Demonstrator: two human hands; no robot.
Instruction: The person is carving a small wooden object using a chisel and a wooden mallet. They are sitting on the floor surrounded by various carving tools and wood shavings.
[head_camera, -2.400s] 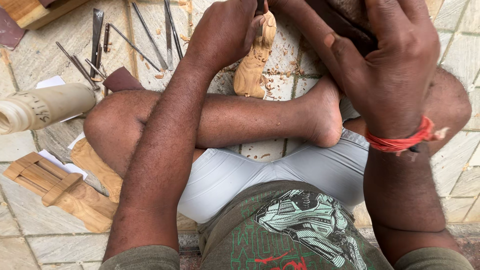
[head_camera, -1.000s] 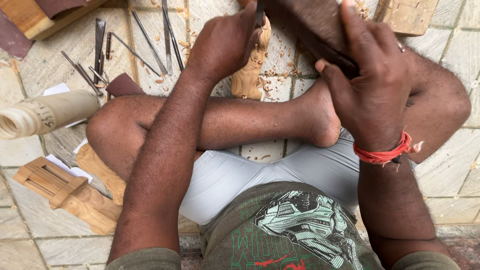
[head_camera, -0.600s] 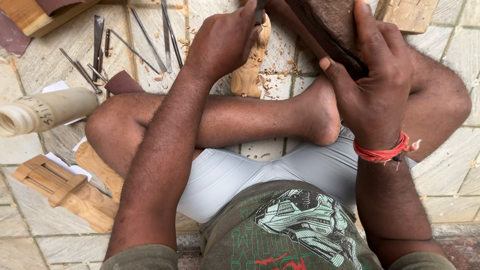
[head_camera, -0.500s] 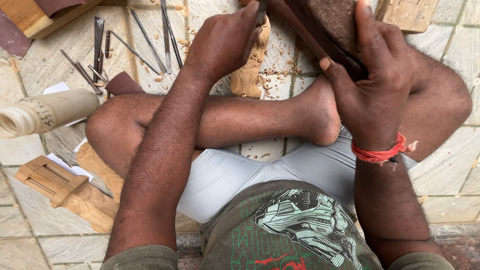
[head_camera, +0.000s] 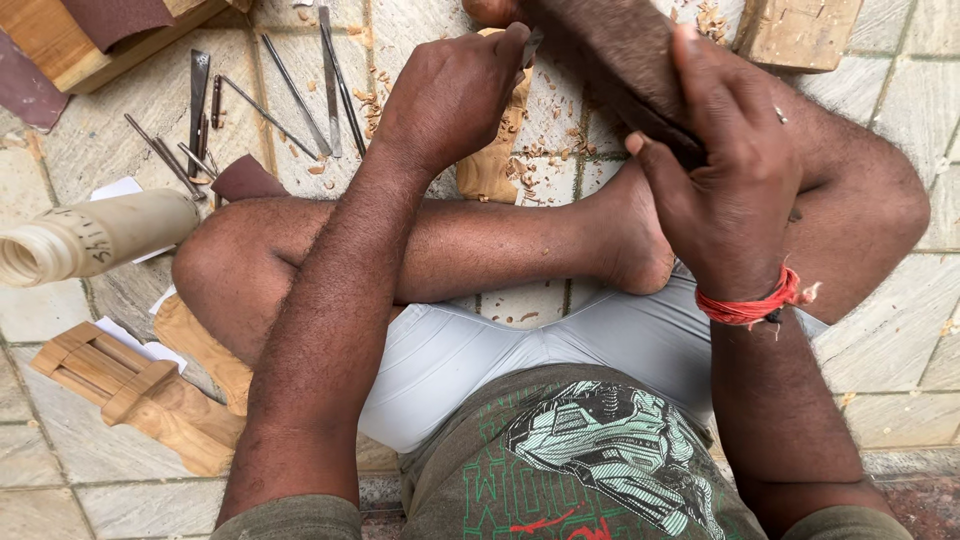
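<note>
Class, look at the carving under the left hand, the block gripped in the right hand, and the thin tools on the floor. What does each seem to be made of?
Carving: pale, unfinished wood, judging by the matt tan surface and the chips around it.
Block in the right hand: probably dark, rough wood; coarse and dull.
Thin tools: likely metal; grey, slim, slightly shiny.
The left hand covers the carving's top.

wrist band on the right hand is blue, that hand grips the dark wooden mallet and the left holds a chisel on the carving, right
Not quite: in the head view the wrist band is red. The right hand grips the dark wooden mallet, and the left hand holds the chisel on the carving.
</note>
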